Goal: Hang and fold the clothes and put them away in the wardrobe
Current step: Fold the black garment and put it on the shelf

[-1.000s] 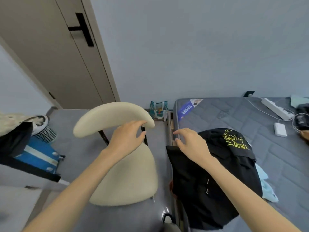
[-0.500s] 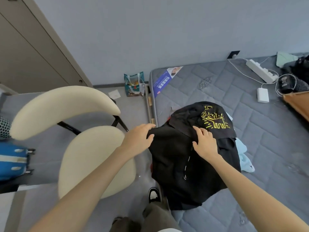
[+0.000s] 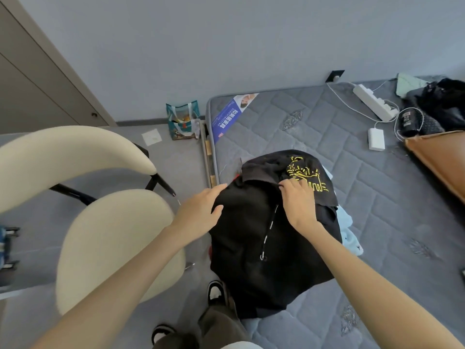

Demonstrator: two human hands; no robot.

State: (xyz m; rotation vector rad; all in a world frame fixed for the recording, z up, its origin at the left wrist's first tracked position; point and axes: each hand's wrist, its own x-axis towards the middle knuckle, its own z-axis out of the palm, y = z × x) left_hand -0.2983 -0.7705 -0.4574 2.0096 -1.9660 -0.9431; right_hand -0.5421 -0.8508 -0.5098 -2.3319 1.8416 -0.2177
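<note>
Found the black drawstring garment (image 3: 251,235) heaped at the left edge of the mattress (image 3: 377,197) and spilling over its side, with a black top printed in yellow (image 3: 302,170) overlapping its far end and a pale blue cloth (image 3: 346,222) tucked beneath on the right. Saw the left hand (image 3: 201,212) clasping the garment's far-left corner between thumb and bent fingers, and the right hand (image 3: 298,202) with fingers curled tight, pinching its fabric just beside the yellow print.
</note>
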